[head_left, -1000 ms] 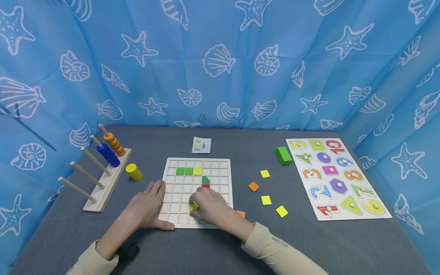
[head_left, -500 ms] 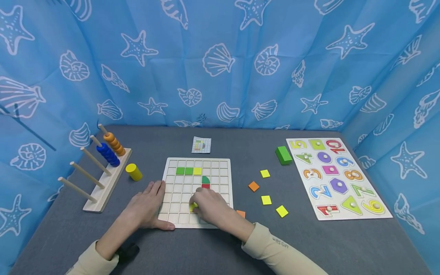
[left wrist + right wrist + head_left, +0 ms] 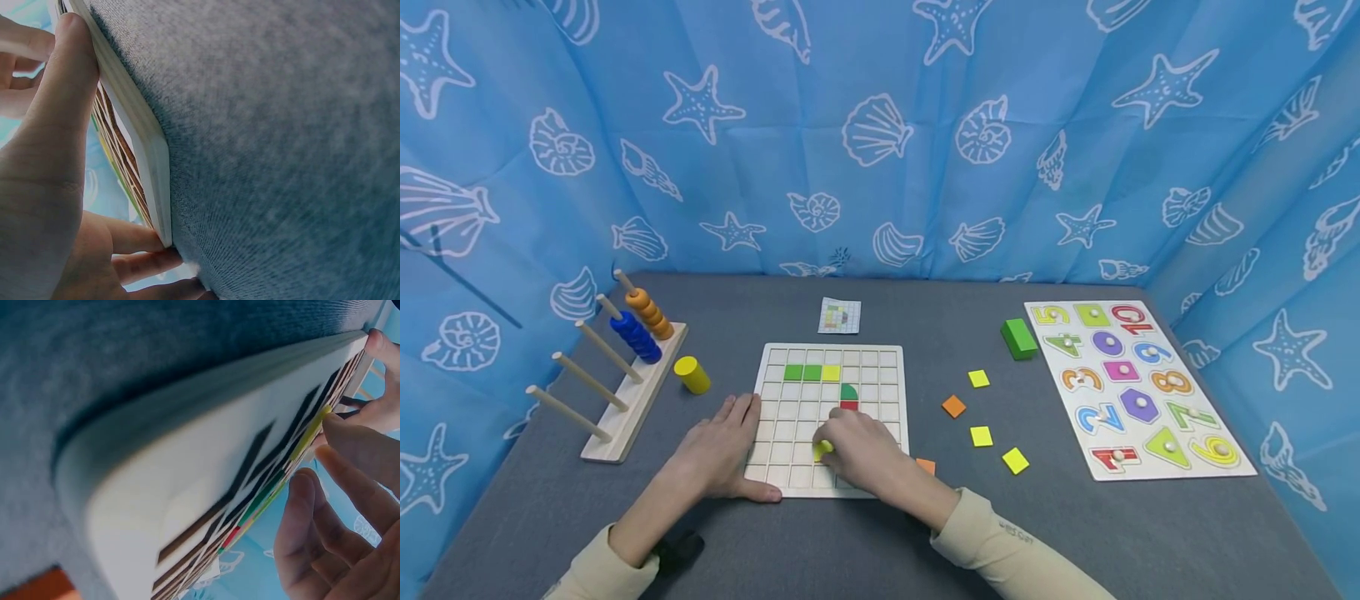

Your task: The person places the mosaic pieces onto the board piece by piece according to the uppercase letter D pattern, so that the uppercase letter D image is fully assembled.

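Observation:
A pale wooden grid board [image 3: 780,479] lies on the grey table. My left hand [image 3: 718,446] rests against its left side, fingers straight along that edge and thumb [image 3: 72,69] on the near rim. Over the board's lower middle, my right hand [image 3: 857,450] pinches a small yellow tile [image 3: 822,451] close to the grid; the hand partly covers it. Farther up sit two green square tiles [image 3: 802,372] and a yellow square tile [image 3: 831,373] in a row. A rounded green tile [image 3: 848,392] stands directly above a red tile [image 3: 848,406], just beyond my right fingers.
A patterned card [image 3: 838,317] lies behind the board. Loose yellow tiles [image 3: 981,437] and orange tiles [image 3: 953,407] are scattered to the right, with a green block [image 3: 1018,339] and number puzzle [image 3: 1138,400] beyond. Leftward stand a yellow cylinder [image 3: 692,376] and a peg rack [image 3: 625,433].
The yellow tile has shifted slightly within my right fingers. Both hands stay at about the same places on the board.

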Motion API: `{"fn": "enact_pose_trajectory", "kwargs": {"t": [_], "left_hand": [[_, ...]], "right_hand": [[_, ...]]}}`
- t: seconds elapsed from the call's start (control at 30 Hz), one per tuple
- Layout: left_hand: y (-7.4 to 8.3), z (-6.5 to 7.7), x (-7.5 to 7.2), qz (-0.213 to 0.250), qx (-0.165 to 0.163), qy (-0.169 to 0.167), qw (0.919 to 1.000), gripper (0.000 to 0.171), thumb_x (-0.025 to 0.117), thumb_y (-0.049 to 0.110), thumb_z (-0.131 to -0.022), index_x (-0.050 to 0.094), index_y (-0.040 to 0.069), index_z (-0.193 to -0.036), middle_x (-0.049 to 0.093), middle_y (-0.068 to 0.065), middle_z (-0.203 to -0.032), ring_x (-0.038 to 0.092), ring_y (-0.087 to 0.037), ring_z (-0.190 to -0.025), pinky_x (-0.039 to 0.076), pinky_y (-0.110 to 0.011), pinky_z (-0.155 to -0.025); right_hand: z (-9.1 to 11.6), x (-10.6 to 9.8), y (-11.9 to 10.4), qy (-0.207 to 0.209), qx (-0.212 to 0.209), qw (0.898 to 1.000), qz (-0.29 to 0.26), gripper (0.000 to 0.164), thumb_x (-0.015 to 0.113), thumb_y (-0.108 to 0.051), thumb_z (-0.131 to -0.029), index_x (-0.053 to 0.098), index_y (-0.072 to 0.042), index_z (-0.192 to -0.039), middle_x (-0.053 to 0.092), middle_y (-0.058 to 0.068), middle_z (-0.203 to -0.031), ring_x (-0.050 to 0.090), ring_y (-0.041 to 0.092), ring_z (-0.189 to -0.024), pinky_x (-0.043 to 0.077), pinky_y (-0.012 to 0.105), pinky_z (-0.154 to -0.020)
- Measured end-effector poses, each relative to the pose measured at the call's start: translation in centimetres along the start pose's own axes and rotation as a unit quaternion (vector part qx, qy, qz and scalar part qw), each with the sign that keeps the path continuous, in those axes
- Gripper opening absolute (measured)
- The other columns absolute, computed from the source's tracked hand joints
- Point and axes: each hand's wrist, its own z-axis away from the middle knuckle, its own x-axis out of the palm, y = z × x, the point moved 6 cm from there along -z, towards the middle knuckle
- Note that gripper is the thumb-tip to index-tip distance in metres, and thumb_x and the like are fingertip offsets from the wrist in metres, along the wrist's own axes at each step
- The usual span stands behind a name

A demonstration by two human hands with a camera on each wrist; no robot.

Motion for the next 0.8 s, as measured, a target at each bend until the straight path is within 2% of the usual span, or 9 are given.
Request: {"fn": "enact_pose_trajectory", "kwargs": {"t": [0.27, 0.5, 0.8], "left_hand": [[0.1, 0.0, 0.0, -0.002, -0.004, -0.004, 1.0, 0.141, 0.077, 0.085, -0.059, 0.033, -0.011, -0.153, 0.04, -0.031, -0.156, 0.044, -0.053, -0.142, 0.051, -0.065, -0.1], [0.1, 0.0, 0.1, -0.003, -0.009, -0.007, 0.9999, 0.142, 0.077, 0.086, -0.059, 0.033, -0.01, -0.154, 0.039, -0.031, -0.156, 0.043, -0.054, -0.142, 0.05, -0.066, -0.101], [0.1, 0.0, 0.0, -0.005, -0.007, -0.003, 1.0, 0.141, 0.077, 0.085, -0.06, 0.033, -0.01, -0.153, 0.039, -0.031, -0.156, 0.043, -0.054, -0.142, 0.05, -0.066, -0.101]], "right_hand": [[0.9, -1.3, 0.8, 0.008, 0.005, 1.0, 0.01, 0.016, 0.078, -0.009, -0.086, 0.082, -0.01, -0.102, 0.075, 0.002, -0.093, 0.06, 0.008, -0.075, 0.043, 0.017, -0.056], [2.9, -2.7, 2.3, 0.015, 0.023, 1.0, -0.002, 0.019, 0.082, -0.012, -0.085, 0.081, -0.009, -0.103, 0.07, 0.005, -0.092, 0.057, 0.011, -0.072, 0.039, 0.018, -0.05], [5.8, -4.1, 4.6, 0.029, 0.046, 0.998, 0.016, 0.02, 0.084, -0.01, -0.081, 0.081, -0.008, -0.101, 0.071, 0.006, -0.091, 0.055, 0.011, -0.07, 0.04, 0.02, -0.053]]}}
